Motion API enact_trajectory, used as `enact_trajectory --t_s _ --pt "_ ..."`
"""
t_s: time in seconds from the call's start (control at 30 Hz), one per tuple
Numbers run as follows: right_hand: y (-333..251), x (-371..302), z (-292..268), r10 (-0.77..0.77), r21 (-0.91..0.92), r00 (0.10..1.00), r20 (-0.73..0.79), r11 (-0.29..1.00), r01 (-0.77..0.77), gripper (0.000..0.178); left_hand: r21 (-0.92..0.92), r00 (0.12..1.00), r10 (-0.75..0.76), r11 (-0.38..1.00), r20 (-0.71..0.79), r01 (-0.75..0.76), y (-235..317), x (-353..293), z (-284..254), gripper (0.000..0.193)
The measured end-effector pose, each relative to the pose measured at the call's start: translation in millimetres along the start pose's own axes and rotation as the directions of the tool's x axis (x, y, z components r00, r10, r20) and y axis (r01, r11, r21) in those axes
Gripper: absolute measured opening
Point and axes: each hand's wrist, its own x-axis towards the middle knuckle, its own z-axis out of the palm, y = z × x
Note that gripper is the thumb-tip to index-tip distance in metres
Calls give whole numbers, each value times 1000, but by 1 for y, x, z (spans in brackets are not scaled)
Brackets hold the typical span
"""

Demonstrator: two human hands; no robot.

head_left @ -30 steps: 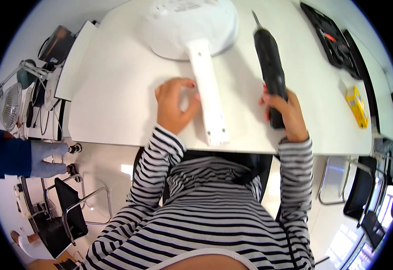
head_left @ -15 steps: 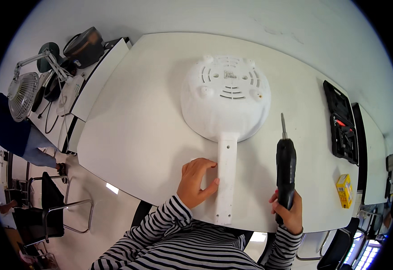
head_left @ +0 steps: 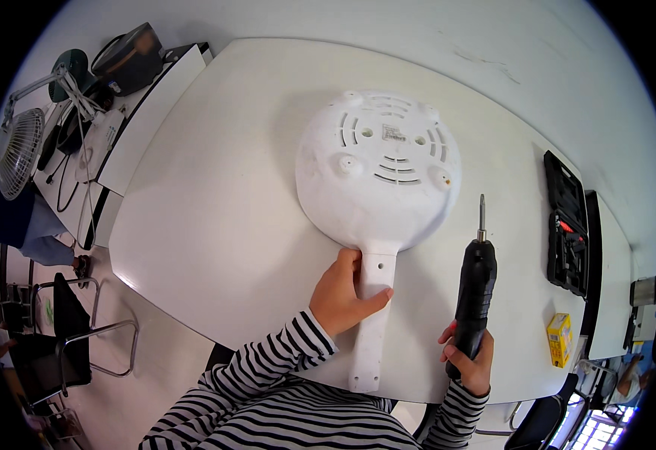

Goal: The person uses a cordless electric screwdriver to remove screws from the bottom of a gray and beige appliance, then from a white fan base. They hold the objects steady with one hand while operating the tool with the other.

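An upturned white plastic pan-shaped appliance body [head_left: 358, 199] rests on the table, its vented, footed underside facing up and its long handle [head_left: 367, 341] pointing toward me. Screw holes show along the handle, and a small label sits amid the vents. My left hand [head_left: 347, 296] grips the handle close to the bowl, thumb across the top and fingers around its left side. To the right, my right hand [head_left: 470, 358] is closed around the lower end of a black electric screwdriver [head_left: 475, 285], whose metal bit points away from me, apart from the white body.
At the table's right side lie an open black tool case [head_left: 567, 240] and a yellow box [head_left: 559, 339]. A side desk on the left bears a fan [head_left: 19, 154], a dark bag [head_left: 129, 60] and cables. Black chairs [head_left: 73, 330] stand around; a person is at far left.
My left hand has moved from beside the handle to gripping it near the bowl. The white body is tilted slightly toward me. The screwdriver stays in my right hand.
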Motion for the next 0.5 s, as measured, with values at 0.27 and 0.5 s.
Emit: enact_trajectory --t_s 0.27,0.5 --pt "2 4 -10 9 -110 1000 -10 994 -10 38 45 985 147 989 -86 -144 -10 4 14 56" --pt "0 26 -9 -12 60 995 -101 998 19 41 192 992 125 974 -6 -122 -17 -5 18 59"
